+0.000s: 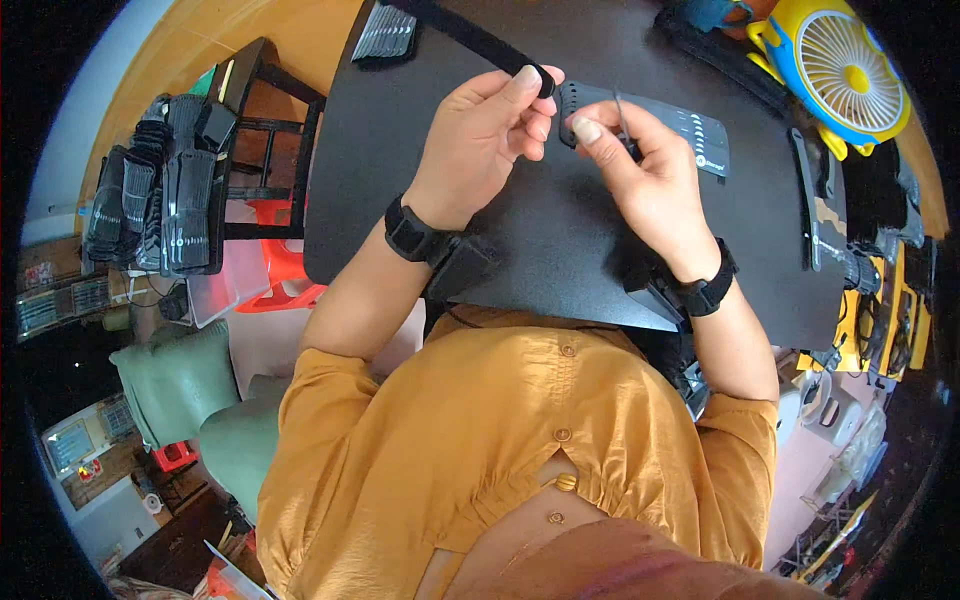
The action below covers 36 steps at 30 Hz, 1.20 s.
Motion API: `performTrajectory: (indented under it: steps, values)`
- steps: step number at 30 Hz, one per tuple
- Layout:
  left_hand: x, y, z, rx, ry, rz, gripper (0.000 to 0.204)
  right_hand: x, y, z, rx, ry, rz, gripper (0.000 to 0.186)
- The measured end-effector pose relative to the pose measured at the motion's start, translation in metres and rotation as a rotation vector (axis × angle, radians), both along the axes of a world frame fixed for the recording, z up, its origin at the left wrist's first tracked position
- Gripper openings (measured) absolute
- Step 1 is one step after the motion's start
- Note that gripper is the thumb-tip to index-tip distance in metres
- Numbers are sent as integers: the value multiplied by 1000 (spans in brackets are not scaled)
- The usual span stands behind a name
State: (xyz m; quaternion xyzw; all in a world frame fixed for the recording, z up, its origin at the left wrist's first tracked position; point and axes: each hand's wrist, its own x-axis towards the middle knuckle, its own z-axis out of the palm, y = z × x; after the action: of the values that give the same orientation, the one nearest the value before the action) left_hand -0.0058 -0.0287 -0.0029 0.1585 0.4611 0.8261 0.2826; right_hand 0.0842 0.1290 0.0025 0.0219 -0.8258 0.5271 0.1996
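My left hand (478,140) is closed on the end of a long black fabric strap (470,35), pinched between thumb and fingers; the strap runs up and left out of view. Close beside it, my right hand (645,165) is closed in a pinch on a thin dark strip (622,112), partly hidden by the fingers. A dark grey card (665,118) with a row of small holes along its left end lies flat on the black table (400,160), behind my right hand. Both wrists wear black bands.
A yellow and blue fan (850,80) stands at the far right of the table. Several dark packs (160,190) are stacked on a stool at the left. A ribbed pack (386,32) lies at the back left. A black strap (806,200) lies near the right edge.
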Motion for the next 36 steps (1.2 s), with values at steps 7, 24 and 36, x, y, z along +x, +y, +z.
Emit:
performTrajectory:
  steps: [7,24,36]
  values:
    - [5,2,-2,-36,-1,-113,27,4,0,13,-394,-214,-11,17]
    - [11,-1,13,-568,232,-69,24,-4,3,-2,-72,-46,-117,14]
    - [53,-30,44,-816,1406,385,15,22,-14,27,291,224,41,10]
